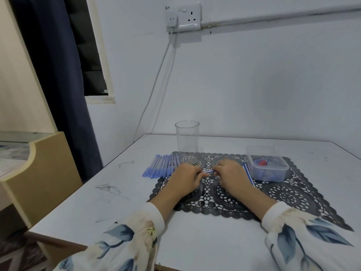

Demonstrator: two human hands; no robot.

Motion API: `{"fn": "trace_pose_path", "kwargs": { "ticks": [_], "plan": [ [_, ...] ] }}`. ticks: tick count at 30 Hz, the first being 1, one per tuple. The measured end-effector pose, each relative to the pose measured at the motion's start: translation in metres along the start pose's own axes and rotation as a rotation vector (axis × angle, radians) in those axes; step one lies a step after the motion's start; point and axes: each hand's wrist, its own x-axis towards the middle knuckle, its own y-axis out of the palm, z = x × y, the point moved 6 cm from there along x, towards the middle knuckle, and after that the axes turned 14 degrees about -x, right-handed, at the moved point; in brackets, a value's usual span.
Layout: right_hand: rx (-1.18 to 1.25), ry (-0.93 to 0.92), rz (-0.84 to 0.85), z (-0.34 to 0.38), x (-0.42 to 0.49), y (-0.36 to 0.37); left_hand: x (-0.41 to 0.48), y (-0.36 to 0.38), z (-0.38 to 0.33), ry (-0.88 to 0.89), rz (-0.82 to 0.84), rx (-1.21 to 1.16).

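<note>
A row of blue pens (162,166) is already laid out left of the mat (293,194), one pen (208,172) is gripped above it between left hand (186,177) and right hand (232,174), and loose barrels (248,173) beside the container (266,163) are judged still outstanding.

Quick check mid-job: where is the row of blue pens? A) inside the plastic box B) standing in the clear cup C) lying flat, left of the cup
C: the blue pens lie side by side at the mat's left edge, left of the clear cup, apart from the plastic box on the right.
</note>
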Motion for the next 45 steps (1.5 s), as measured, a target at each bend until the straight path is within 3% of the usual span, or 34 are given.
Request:
{"fn": "trace_pose_path", "kwargs": {
  "ticks": [13,24,45],
  "plan": [
    [0.062,-0.043,-0.179,0.003,-0.004,-0.006,-0.002,-0.006,0.000,-0.099,0.071,-0.043],
    [0.026,-0.111,-0.201,0.010,-0.006,-0.011,-0.005,-0.006,0.007,-0.239,0.161,-0.194],
    [0.237,-0.093,-0.162,0.012,-0.004,-0.008,-0.006,-0.009,0.010,-0.082,0.147,-0.024]
  ]
}}
